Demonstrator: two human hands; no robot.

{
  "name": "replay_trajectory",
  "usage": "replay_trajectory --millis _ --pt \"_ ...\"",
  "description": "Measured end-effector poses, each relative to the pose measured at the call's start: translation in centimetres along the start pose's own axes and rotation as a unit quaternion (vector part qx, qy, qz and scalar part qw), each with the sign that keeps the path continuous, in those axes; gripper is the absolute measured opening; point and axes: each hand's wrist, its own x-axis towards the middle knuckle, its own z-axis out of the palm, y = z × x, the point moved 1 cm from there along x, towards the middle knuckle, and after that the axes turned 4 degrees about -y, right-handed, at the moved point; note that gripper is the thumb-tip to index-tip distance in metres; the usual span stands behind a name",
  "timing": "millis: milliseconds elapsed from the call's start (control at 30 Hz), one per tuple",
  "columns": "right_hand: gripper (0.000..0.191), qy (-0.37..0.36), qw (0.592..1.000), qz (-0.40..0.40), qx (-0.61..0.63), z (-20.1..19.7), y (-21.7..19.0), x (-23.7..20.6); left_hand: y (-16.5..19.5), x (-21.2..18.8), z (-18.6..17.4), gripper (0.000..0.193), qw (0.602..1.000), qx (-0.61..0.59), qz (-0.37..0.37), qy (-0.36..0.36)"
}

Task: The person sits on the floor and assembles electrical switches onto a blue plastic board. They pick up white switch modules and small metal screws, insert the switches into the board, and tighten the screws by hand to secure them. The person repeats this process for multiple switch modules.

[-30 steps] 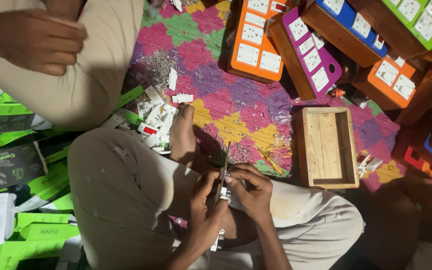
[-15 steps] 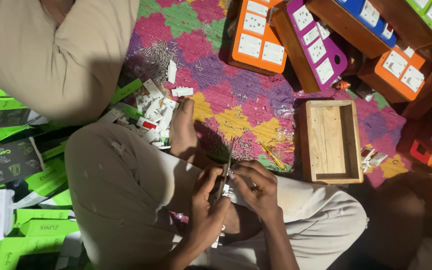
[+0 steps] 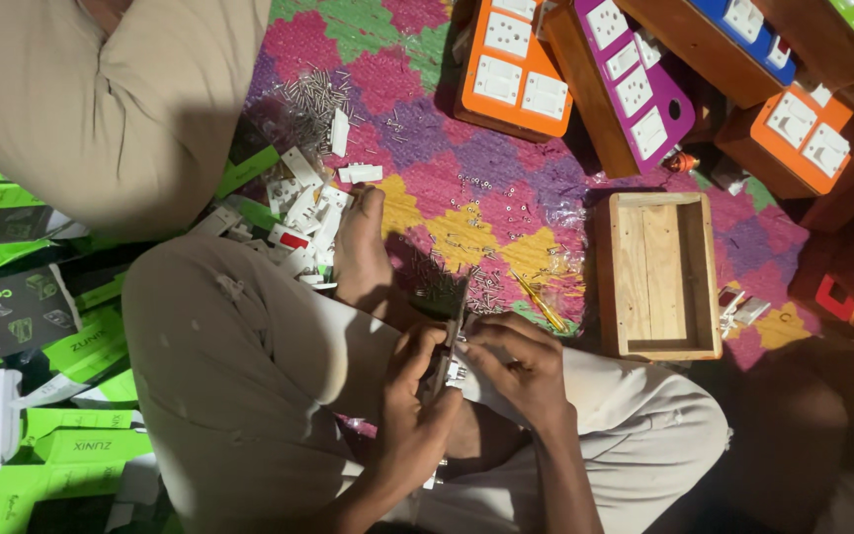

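Head view. The left hand (image 3: 417, 405) and the right hand (image 3: 516, 361) meet over the person's lap, near the bottom centre of the scene. Both hands are clenched around a small white switch part (image 3: 452, 374), which sits between the fingertips. The left hand also grips a thin screwdriver (image 3: 455, 316), whose shaft points away from the body toward the mat; the exact contact point on the part is hidden by the fingers.

The person sits cross-legged in beige trousers, with a bare foot (image 3: 360, 252) resting on a patchwork mat (image 3: 467, 168) of pink, purple, yellow and green patches. Loose screws (image 3: 313, 94) lie scattered on the far left of the mat, and more lie just beyond the hands. A pile of white switches (image 3: 298, 213) lies left of the foot. An empty wooden box (image 3: 659, 277) stands to the right of the hands, well apart from them. Far right, wooden boards with orange (image 3: 511, 64) and purple (image 3: 635, 84) faceplates carry white sockets. Green cartons (image 3: 32, 326) cover the floor at left. A second person's beige-clad knee (image 3: 101, 109) occupies the far left.
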Motion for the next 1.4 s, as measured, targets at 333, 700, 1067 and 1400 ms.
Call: replay_trajectory --millis 333,700,1067,1400 --pt "0.019 0.040 0.999 -0.007 -0.033 0.6 0.1 -0.3 -0.1 0.0 0.0 0.046 0.999 -0.026 -0.032 -0.007" --pt "0.020 0.036 0.999 0.007 0.021 0.9 0.8 -0.6 0.0 0.0 -0.1 0.051 1.000 -0.010 0.000 -0.003" --pt "0.016 0.037 0.999 0.012 0.035 1.1 0.6 -0.5 -0.3 -0.2 -0.1 0.049 1.000 -0.012 -0.010 -0.009" --pt "0.005 0.165 0.978 0.074 0.105 5.2 1.0 -1.6 -0.2 -0.3 0.2 0.054 1.000 0.015 0.014 -0.003"
